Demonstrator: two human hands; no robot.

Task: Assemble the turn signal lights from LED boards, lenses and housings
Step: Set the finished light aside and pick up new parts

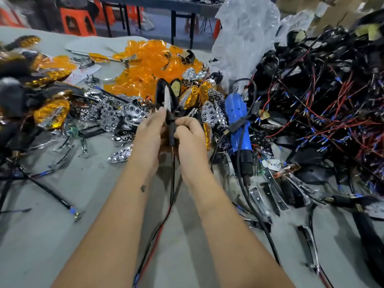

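While you work over a grey desk (52, 235) crowded with parts, the largest mass sits at your right: a tangled heap of black housings with red and black wires (322, 104), rising well above the desk surface. Behind it, crumpled clear plastic bags (245, 32) stand near the far edge. Straight ahead lies a broad pile of orange lenses (145, 65), and just in front of it a scatter of chrome reflector pieces (112, 117). Finished lights with amber faces (52, 113) are bunched at your left. A blue electric screwdriver (239, 125) lies on the desk just right of your hands, its black cord trailing toward you. Flat chrome strips (270, 196) lie near it at lower right.

You hold one black turn signal housing (164, 96) upright above the desk, in front of the lens pile, its pointed tip up and a pale board or insert showing along its open face. Your left hand (149, 134) grips the ribbed stem from the left, thumb curled up against it. Your right hand (189, 134) closes on the same stem from the right, fingers curled and pinching it just below the body. A red and black lead (168, 213) hangs from the stem between your forearms and runs off the lower edge of the view.
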